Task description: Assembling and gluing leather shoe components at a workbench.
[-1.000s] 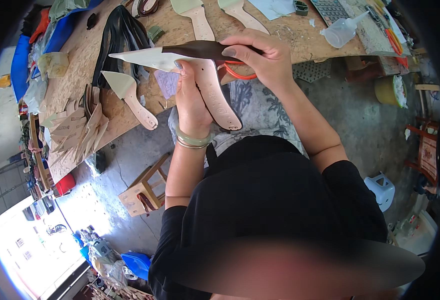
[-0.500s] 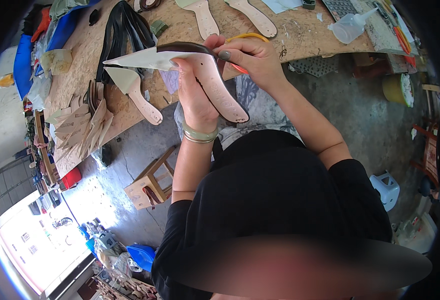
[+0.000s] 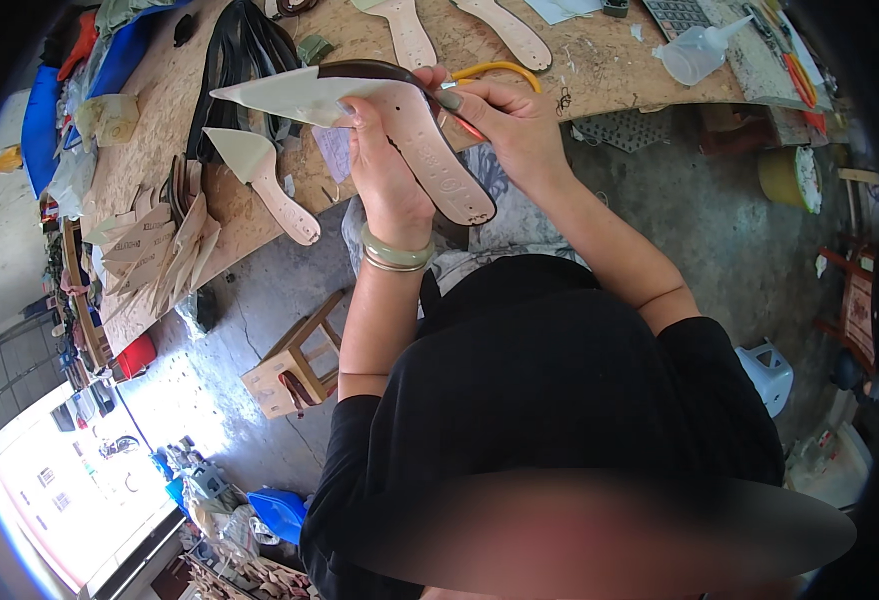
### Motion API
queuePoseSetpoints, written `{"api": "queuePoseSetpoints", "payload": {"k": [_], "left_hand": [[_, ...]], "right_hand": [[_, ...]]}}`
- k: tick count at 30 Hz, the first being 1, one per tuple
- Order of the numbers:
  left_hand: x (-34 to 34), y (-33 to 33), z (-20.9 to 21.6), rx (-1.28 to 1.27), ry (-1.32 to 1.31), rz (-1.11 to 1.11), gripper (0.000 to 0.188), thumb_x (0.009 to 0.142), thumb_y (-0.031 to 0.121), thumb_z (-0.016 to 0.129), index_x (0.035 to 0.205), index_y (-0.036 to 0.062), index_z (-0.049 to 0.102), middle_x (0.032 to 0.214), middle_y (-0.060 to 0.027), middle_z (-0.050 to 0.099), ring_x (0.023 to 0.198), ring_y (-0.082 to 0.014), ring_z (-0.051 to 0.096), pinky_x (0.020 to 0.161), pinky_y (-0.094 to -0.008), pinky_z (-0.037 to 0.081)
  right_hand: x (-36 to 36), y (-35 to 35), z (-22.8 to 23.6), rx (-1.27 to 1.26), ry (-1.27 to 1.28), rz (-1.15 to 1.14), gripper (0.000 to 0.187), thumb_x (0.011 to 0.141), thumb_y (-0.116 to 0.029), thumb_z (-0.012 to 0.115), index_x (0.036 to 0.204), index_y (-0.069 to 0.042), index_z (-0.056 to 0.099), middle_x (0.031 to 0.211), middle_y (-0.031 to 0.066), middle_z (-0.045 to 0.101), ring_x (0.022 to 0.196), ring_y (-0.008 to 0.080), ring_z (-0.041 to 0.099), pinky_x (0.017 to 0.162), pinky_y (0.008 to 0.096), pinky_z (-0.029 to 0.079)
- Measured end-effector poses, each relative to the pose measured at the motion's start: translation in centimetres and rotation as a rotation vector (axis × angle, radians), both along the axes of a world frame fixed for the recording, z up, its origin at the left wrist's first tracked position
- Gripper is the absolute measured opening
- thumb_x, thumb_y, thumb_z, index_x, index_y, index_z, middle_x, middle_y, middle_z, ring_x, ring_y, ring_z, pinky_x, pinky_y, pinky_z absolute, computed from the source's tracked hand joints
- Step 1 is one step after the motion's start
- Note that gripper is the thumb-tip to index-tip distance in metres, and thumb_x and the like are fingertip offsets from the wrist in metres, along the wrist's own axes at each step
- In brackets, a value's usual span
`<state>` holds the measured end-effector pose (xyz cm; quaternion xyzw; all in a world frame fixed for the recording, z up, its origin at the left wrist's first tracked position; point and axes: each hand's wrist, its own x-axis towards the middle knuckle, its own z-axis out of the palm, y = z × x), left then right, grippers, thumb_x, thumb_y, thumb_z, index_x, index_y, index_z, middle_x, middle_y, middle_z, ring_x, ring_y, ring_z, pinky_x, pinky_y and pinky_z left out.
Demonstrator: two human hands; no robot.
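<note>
The left hand (image 3: 385,175) is closed around a pale pointed sole (image 3: 430,155), its thumb pressed on the upper face. The sole's tip points out past that hand to the left, and its rounded heel comes down between the two hands toward the person. A dark strip (image 3: 370,69) runs along the sole's far edge, just beyond the left thumb. At the bend of that edge, the right hand (image 3: 515,125) has its fingers curled about a loop-handled tool (image 3: 505,67), with the fingertips touching or nearly touching the strip; I cannot tell which. A green bangle (image 3: 398,250) circles the left wrist.

Left of the left hand, a second pale sole (image 3: 265,185) lies on the bench (image 3: 600,80), and farther left sits a heap of tan pointed pieces (image 3: 150,250). Beyond the left hand are black straps (image 3: 245,70). Beyond the right hand, off to its right, lies a clear squeeze bottle (image 3: 693,62), with a calculator (image 3: 673,12) farther still.
</note>
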<state>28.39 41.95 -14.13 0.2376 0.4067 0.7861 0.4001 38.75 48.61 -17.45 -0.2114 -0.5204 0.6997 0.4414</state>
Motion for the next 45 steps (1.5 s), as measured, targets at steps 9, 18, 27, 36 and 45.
{"api": "queuePoseSetpoints", "payload": {"k": [9,18,27,36,45], "left_hand": [[0.2,-0.4,0.4,-0.032,0.046,0.128,0.048,0.101,0.043,0.043,0.111,-0.0023,0.053,0.1,-0.0183,0.067,0.089,-0.0248,0.067,0.079,-0.0335,0.056],[-0.5,-0.7,0.2,0.054,0.136,0.112,0.046,0.1,0.045,0.044,0.117,0.002,0.047,0.099,-0.0167,0.066,0.088,-0.0251,0.067,0.078,-0.0352,0.056],[-0.2,-0.7,-0.1,0.051,0.249,0.111,0.048,0.099,0.047,0.047,0.113,0.0011,0.049,0.098,-0.0168,0.066,0.077,-0.0232,0.067,0.069,-0.0333,0.056],[0.3,0.0,-0.1,-0.056,0.16,0.008,0.044,0.103,0.038,0.042,0.116,-0.0029,0.052,0.102,-0.016,0.066,0.085,-0.0219,0.067,0.073,-0.0316,0.055],[1.1,-0.6,0.7,-0.31,-0.078,-0.151,0.044,0.101,0.042,0.046,0.115,0.0011,0.053,0.097,-0.008,0.064,0.08,-0.0145,0.064,0.068,-0.0281,0.053]], "right_hand": [[0.4,-1.0,-0.1,-0.261,-0.018,0.092,0.021,0.094,-0.017,0.063,0.104,0.001,0.071,0.085,-0.0013,0.066,0.072,0.0022,0.055,0.064,0.0176,0.044],[0.5,-2.5,0.1,-0.225,-0.019,0.05,0.023,0.092,-0.019,0.067,0.103,0.0,0.071,0.077,-0.0048,0.062,0.068,0.0006,0.049,0.059,0.0173,0.038],[1.1,-2.4,0.8,-0.202,-0.14,0.111,0.025,0.09,-0.02,0.069,0.102,0.001,0.072,0.085,-0.0014,0.067,0.074,0.0036,0.055,0.064,0.0202,0.044],[2.0,0.4,0.8,0.521,-0.535,0.206,0.022,0.092,-0.024,0.065,0.093,-0.002,0.069,0.078,0.0022,0.066,0.072,0.012,0.06,0.065,0.0266,0.047],[2.5,4.5,2.4,0.566,-0.451,0.224,0.032,0.1,-0.032,0.051,0.091,-0.003,0.062,0.071,0.0037,0.059,0.067,0.0128,0.057,0.061,0.0316,0.046]]}}
